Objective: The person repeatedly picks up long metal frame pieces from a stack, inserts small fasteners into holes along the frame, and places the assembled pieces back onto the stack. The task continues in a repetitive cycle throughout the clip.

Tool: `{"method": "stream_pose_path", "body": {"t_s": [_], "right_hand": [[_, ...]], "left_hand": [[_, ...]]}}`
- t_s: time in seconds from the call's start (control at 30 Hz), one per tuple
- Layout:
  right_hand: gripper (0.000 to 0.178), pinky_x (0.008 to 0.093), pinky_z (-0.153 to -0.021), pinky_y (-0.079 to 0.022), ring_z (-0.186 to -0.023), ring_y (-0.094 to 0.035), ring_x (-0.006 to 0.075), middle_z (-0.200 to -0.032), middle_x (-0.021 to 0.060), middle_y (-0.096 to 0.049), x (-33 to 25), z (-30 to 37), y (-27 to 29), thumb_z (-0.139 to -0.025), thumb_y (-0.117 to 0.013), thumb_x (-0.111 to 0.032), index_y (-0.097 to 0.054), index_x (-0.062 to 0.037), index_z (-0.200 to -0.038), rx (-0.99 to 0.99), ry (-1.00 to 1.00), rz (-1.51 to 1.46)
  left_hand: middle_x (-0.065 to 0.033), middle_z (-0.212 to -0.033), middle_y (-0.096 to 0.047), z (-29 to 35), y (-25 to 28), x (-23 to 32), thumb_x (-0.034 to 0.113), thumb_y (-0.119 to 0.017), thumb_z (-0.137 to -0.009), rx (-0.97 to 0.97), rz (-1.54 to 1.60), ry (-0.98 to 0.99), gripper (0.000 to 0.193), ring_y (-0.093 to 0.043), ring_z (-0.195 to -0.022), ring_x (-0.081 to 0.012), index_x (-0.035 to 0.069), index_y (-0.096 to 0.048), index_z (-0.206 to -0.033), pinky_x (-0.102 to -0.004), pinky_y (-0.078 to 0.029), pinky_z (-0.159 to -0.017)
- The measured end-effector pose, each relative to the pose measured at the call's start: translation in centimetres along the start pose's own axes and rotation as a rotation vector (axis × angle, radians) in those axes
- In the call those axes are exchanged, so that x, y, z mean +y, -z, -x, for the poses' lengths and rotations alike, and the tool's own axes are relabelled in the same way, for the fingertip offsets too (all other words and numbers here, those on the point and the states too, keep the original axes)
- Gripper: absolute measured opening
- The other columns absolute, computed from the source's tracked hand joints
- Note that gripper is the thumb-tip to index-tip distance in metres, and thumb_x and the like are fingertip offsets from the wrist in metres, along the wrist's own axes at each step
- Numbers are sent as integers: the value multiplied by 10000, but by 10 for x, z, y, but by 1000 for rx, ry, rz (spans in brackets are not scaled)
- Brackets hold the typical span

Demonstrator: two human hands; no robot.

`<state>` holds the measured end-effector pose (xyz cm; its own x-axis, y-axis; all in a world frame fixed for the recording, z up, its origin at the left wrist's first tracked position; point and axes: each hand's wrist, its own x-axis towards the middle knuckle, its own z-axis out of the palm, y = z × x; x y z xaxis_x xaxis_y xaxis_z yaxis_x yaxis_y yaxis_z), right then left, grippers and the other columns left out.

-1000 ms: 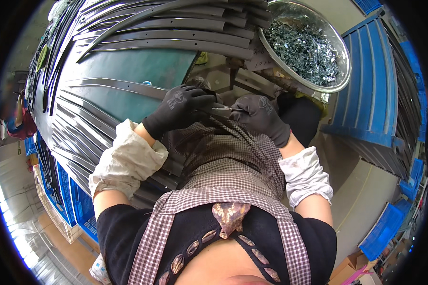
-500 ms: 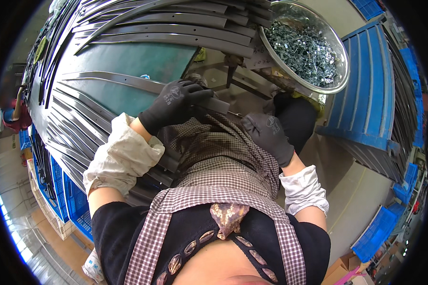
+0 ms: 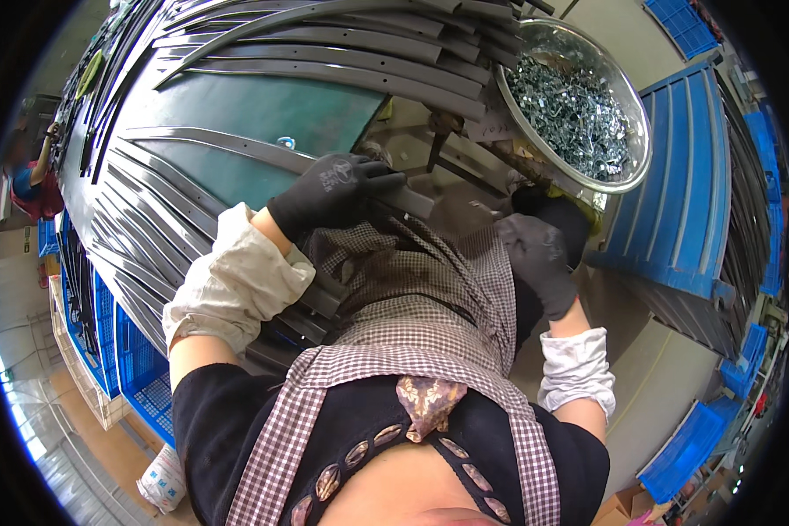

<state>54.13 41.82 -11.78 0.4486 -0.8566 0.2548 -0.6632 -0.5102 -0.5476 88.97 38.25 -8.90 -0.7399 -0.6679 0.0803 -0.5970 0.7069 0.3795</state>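
Note:
My left hand (image 3: pixel 337 191), in a black work glove, is closed around a long dark strip (image 3: pixel 228 144) near its end. The strip runs back over the table to the left, and its free end (image 3: pixel 409 202) sticks out past my fingers above the checked apron (image 3: pixel 430 302). To the right of that end, apart from it, is my gloved right hand (image 3: pixel 539 263) above my lap. Its fingers are curled together; what they hold, if anything, is hidden.
More dark strips (image 3: pixel 351 74) lie stacked at the far side of the green-topped table (image 3: pixel 272 105), others (image 3: pixel 149 228) to the left. A metal bowl (image 3: pixel 637 171) of small metal clips stands at the far right, near a blue metal bin (image 3: pixel 662 184). Another person (image 3: pixel 35 180) is at the far left.
My right hand has moved right, away from the strip's end. My left hand keeps its grip on the strip. The whole view has shifted slightly.

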Motion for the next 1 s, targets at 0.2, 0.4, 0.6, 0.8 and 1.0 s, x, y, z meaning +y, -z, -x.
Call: {"method": "stream_pose_path", "body": {"t_s": [0.2, 0.4, 0.6, 0.8, 1.0], "right_hand": [[193, 426, -698, -526, -804, -685, 342, -855, 173, -676, 36, -30, 22, -949, -628, -229, -659, -49, -885, 137, -34, 129], [242, 445, -728, -506, -829, -671, 357, -875, 191, -680, 83, -83, 42, -933, -634, -268, -666, -28, -941, 1, -284, 192], [498, 439, -995, -481, -1171, -597, 351, -1237, 179, -644, 150, -114, 44, -826, -722, -320, -634, -97, -1263, -15, -384, 502], [481, 451, -954, -509, -1094, -639, 360, -1214, 182, -651, 199, -107, 28, -819, -710, -326, -645, -121, -1248, -147, -427, 607], [372, 459, -891, -524, -1050, -650, 353, -1094, 165, -673, 189, -104, 36, -840, -677, -309, -667, -99, -1147, -52, -384, 502]], "left_hand": [[-166, -1205, -651, 40, 22, 31, 283, -673, -848, -103, 104, -115, 549, -658, -1002, -344, 94, -579, -1354, -411, -550, -795], [-137, -982, -674, 110, 59, 70, 310, -731, -808, -310, 267, 124, 398, -671, -891, -332, 93, -675, -1136, -414, -538, -733], [-119, -1049, -691, 73, 91, 12, 267, -780, -814, 52, 235, 161, 308, -639, -978, -327, 86, -711, -1053, -440, -488, -867], [-161, -1361, -569, -31, 77, -106, 380, -675, -890, 445, -452, 406, 546, -509, -1278, -368, 85, -562, -1335, -500, -362, -1081], [-129, -1442, -509, -74, 57, -168, 358, -650, -899, 520, -563, 559, 654, -455, -1346, -353, 138, -429, -1474, -562, -291, -1109]]}}
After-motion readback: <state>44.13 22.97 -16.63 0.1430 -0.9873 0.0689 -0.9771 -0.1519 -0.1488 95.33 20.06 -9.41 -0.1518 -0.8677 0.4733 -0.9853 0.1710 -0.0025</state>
